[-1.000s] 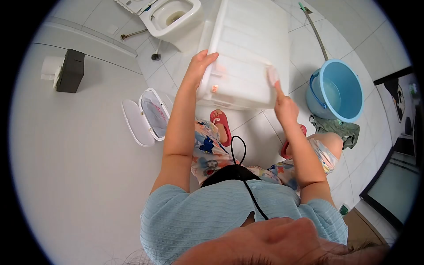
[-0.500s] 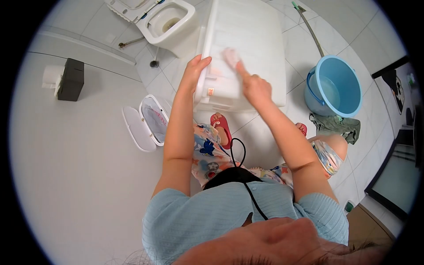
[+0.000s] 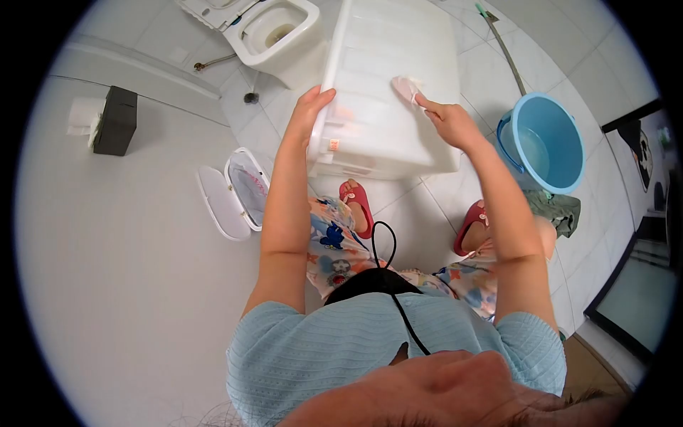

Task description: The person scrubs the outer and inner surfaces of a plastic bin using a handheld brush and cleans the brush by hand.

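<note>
A large translucent white plastic storage box (image 3: 377, 135) stands in front of me, with a small orange label near its lower left corner. My left hand (image 3: 311, 110) grips the box's left edge, the thumb on top and the other fingers partly hidden behind the side. In my right hand (image 3: 455, 124) is a small pale pink scrub brush (image 3: 405, 88) with an oval head and a whitish fringe. The brush rests against the box's upper face, right of its middle. My fingers are closed around its near end.
A toilet (image 3: 277, 35) stands beyond the box at left. On the right are a blue bucket (image 3: 515, 171) holding some water, a grey hose (image 3: 506, 53) and a dark green cloth (image 3: 565, 213). An open white bin (image 3: 231, 206) stands left, below a black paper holder (image 3: 117, 121).
My right hand has moved the brush to the right across the box's face. My left hand stays on the edge. My right foot shows more fully.
</note>
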Tool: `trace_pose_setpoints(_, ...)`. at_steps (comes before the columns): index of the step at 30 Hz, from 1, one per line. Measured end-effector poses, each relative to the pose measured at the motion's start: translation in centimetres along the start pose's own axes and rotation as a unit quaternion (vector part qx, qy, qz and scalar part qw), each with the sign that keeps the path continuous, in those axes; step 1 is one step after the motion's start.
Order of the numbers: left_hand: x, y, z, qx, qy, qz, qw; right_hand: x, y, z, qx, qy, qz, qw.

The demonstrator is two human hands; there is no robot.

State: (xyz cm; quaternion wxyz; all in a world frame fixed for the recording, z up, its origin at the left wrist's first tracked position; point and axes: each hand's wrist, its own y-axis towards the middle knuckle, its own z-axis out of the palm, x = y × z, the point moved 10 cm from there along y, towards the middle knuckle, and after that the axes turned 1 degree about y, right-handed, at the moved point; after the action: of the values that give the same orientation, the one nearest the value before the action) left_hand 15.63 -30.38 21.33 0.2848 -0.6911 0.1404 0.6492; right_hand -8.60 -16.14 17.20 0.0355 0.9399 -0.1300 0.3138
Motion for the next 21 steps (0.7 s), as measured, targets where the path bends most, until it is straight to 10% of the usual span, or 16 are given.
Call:
trace_pose_setpoints(8, -0.2, -0.4, -1.6, -0.004, -0.016, -0.009, 1.0, -4.3, 1.2, -0.2, 0.067, 0.034, -0.054, 0.996)
trace_pose_setpoints(21, -0.4, 0.0, -0.5, 0.006, 0.001, 0.02, 1.0, 13.2, 5.5, 0.8, 0.011, -0.047, -0.174, 0.984)
